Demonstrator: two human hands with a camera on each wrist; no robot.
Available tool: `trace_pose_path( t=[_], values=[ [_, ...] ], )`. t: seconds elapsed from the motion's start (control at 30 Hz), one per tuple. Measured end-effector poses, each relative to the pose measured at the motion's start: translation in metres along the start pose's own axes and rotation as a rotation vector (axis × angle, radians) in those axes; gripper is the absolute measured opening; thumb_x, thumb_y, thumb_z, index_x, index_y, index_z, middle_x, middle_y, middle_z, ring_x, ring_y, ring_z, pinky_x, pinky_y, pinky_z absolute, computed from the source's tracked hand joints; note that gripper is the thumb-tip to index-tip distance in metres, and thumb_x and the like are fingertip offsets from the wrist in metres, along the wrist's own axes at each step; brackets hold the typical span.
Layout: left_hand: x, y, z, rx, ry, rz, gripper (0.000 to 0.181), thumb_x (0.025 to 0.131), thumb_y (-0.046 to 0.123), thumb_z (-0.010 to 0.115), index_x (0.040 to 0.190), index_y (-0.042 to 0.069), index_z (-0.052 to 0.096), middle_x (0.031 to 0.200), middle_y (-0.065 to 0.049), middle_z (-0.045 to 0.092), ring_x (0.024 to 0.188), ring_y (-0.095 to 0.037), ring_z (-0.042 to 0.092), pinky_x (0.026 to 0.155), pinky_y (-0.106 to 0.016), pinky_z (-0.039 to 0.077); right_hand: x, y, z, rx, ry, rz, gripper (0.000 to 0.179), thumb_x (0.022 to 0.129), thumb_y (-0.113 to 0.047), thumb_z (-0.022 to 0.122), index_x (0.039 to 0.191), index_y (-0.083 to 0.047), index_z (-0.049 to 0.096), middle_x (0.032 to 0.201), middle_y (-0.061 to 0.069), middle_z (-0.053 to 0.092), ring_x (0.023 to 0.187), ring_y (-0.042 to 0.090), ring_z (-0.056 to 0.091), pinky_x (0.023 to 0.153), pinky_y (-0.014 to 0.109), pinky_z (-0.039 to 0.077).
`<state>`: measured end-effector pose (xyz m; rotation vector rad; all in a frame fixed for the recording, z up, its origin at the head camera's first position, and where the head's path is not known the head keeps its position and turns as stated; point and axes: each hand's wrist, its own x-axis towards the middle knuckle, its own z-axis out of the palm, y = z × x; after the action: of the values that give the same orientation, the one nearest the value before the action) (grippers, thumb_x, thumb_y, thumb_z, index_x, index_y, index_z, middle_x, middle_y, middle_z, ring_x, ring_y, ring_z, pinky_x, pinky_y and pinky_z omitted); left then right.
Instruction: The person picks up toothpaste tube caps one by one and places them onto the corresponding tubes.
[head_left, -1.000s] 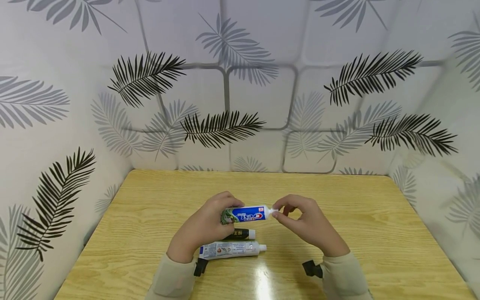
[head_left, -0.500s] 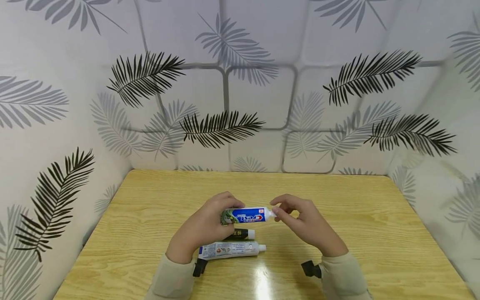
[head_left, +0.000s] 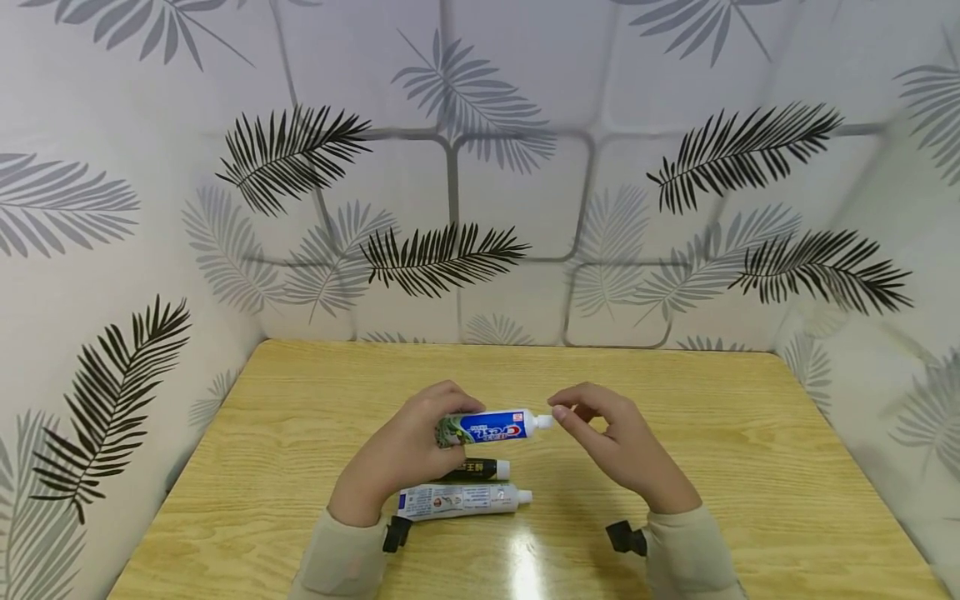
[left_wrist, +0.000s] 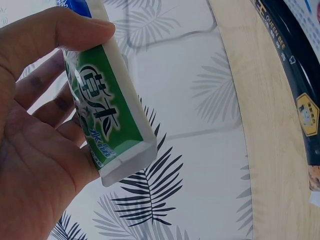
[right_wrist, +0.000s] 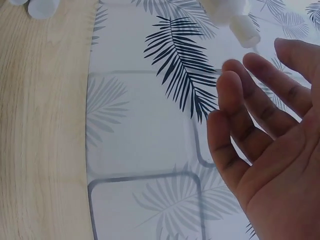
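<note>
My left hand (head_left: 408, 446) grips a blue, white and green Crest toothpaste tube (head_left: 491, 427) above the table, its white cap (head_left: 543, 422) pointing right. In the left wrist view the thumb presses the tube (left_wrist: 107, 110) near its flat crimped end, which shows green. Just right of the cap is my right hand (head_left: 618, 437), holding nothing. In the right wrist view its loosely bent fingers (right_wrist: 231, 95) are apart from the cap (right_wrist: 245, 32). Below the held tube lie a black toothpaste tube (head_left: 480, 469), partly hidden by the left hand, and a white toothpaste tube (head_left: 465, 500).
The wooden table (head_left: 750, 467) extends around both hands. Behind it stands a pale backdrop (head_left: 517, 200) printed with feather-like leaves. Black wrist mounts (head_left: 397, 533) sit at both sleeves.
The right thumb and fingers, at the cap earlier, have come off it and moved slightly right. The left hand has shifted a little left with the toothpaste tube. Both tubes on the table stay put.
</note>
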<state>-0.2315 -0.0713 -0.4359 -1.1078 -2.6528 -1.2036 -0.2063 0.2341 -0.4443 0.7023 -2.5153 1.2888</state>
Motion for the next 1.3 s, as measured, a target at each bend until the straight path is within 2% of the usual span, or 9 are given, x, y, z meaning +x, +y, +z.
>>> trace_pose_path(
  t=[0.1, 0.2, 0.33, 0.53, 0.73, 1.03, 1.3],
  values=[
    [-0.0001, -0.0006, -0.0008, 0.005, 0.002, -0.002, 0.049, 0.082, -0.007, 0.08, 0.126, 0.012, 0.073, 0.113, 0.005, 0.066, 0.1, -0.012, 0.061, 0.087, -0.034, 0.058, -0.0004, 0.0013, -0.0006, -0.013, 0.051, -0.051, 0.018, 0.103, -0.011, 0.07, 0.116, -0.023, 0.075, 0.107, -0.007, 0.073, 0.083, 0.009, 0.062, 0.076, 0.028, 0.055],
    [-0.0001, -0.0013, -0.0013, 0.006, 0.002, -0.008, 0.049, 0.082, -0.007, 0.08, 0.126, 0.012, 0.073, 0.114, 0.005, 0.066, 0.101, -0.012, 0.061, 0.087, -0.033, 0.058, -0.0007, 0.0012, -0.0009, -0.003, 0.067, -0.088, 0.022, 0.099, -0.009, 0.075, 0.113, -0.026, 0.075, 0.111, -0.008, 0.072, 0.084, 0.009, 0.061, 0.079, 0.028, 0.056],
    [0.0002, -0.0018, -0.0019, -0.002, 0.002, -0.008, 0.05, 0.081, -0.008, 0.08, 0.126, 0.011, 0.073, 0.114, 0.005, 0.066, 0.102, -0.012, 0.062, 0.087, -0.033, 0.058, -0.0012, -0.0003, -0.0008, 0.021, 0.053, -0.119, 0.027, 0.095, -0.005, 0.079, 0.112, -0.025, 0.075, 0.117, -0.007, 0.071, 0.084, 0.008, 0.063, 0.081, 0.026, 0.056],
    [0.0004, -0.0019, -0.002, -0.006, 0.001, -0.007, 0.049, 0.082, -0.007, 0.08, 0.126, 0.012, 0.073, 0.113, 0.005, 0.066, 0.102, -0.012, 0.062, 0.088, -0.034, 0.058, -0.0003, -0.0025, 0.0013, 0.047, 0.028, -0.152, 0.027, 0.091, 0.0, 0.081, 0.109, -0.02, 0.077, 0.114, -0.004, 0.073, 0.084, 0.009, 0.065, 0.08, 0.029, 0.057],
    [0.0005, -0.0015, -0.0014, -0.009, -0.003, -0.007, 0.048, 0.082, -0.006, 0.08, 0.125, 0.012, 0.073, 0.112, 0.005, 0.066, 0.101, -0.012, 0.062, 0.087, -0.033, 0.058, 0.0008, -0.0043, 0.0025, 0.034, 0.018, -0.137, 0.027, 0.09, 0.0, 0.082, 0.106, -0.022, 0.078, 0.111, -0.007, 0.073, 0.083, 0.008, 0.065, 0.078, 0.036, 0.058],
    [-0.0002, -0.0008, -0.0006, -0.014, -0.004, -0.008, 0.047, 0.082, -0.006, 0.081, 0.125, 0.012, 0.074, 0.112, 0.005, 0.066, 0.098, -0.013, 0.06, 0.085, -0.032, 0.056, 0.0009, -0.0046, 0.0036, 0.033, 0.001, -0.11, 0.019, 0.096, -0.009, 0.08, 0.107, -0.024, 0.077, 0.107, -0.011, 0.073, 0.081, 0.008, 0.062, 0.079, 0.029, 0.056],
    [0.0004, -0.0006, -0.0004, -0.01, -0.009, -0.003, 0.047, 0.082, -0.006, 0.08, 0.125, 0.011, 0.073, 0.114, 0.005, 0.067, 0.102, -0.013, 0.061, 0.089, -0.034, 0.058, -0.0001, -0.0032, 0.0045, 0.021, -0.007, -0.056, 0.015, 0.1, -0.013, 0.076, 0.107, -0.025, 0.078, 0.102, -0.01, 0.075, 0.083, 0.008, 0.064, 0.081, 0.032, 0.057]
  ],
)
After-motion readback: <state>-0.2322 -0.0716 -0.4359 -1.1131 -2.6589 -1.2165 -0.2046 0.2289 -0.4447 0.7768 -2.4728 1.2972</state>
